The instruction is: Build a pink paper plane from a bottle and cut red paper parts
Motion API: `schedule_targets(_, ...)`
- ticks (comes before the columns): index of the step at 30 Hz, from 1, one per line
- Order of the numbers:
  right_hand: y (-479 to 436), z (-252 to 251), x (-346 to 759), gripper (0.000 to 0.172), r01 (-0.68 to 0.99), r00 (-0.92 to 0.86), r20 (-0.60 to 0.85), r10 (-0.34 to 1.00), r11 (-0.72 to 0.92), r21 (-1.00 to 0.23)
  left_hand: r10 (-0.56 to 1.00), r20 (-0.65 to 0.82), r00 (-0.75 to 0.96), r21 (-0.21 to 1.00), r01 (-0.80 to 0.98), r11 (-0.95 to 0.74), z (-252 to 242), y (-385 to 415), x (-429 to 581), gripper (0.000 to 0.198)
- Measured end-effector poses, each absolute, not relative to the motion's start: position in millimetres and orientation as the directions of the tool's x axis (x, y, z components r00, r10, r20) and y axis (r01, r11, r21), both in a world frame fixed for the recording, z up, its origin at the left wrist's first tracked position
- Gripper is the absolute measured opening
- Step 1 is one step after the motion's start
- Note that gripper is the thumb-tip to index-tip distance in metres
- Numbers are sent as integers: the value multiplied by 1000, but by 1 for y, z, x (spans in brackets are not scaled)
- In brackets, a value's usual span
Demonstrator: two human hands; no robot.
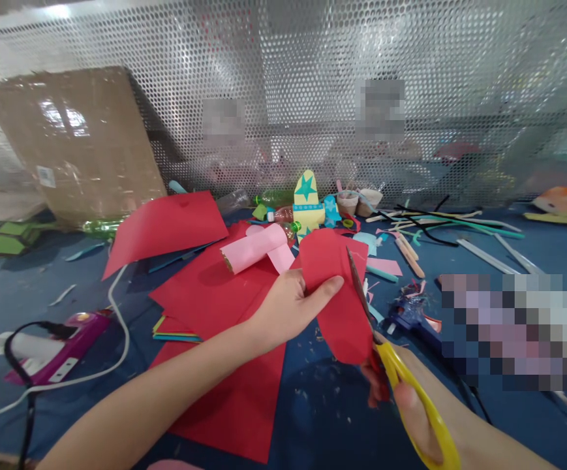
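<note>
Between thumb and fingers, my left hand [283, 307] grips a piece of red paper [344, 326] with a rounded lower end. My right hand [415, 398] is closed round the yellow handles of a pair of scissors [395, 365]. Their dark blades lie along the paper's right side, tips toward its upper edge. A strip of red paper hangs below the cut near my right fingers. Beneath my left arm are several red sheets [214, 294], and a pink paper-wrapped tube [256, 248] rests on top of them.
A purple power strip [75, 346] with cables sits at left. Behind stand a cardboard sheet [77, 143] and a perforated metal screen [288, 78]. A yellow paper rocket [307, 202] is at back centre. To the right lie a blue glue gun [417, 320] and several pipe cleaners [459, 225].
</note>
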State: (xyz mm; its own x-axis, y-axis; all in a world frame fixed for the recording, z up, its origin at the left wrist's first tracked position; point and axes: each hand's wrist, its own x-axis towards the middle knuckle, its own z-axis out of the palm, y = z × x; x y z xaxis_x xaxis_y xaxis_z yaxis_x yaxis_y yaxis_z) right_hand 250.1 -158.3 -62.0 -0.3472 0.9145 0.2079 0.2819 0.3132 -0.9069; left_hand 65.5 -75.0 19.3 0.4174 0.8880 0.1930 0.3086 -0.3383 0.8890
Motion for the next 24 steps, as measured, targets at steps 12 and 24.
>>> schedule_targets(12,-157,-61,240,81,277,-251,178,951,247,-929,904,127,408,942,236,-239,22,-79,66,33)
schedule_targets(24,-160,-28,241,71,225,-288,97,953,166,-960,896,89,436,987,80,-137,22,-81,67,28)
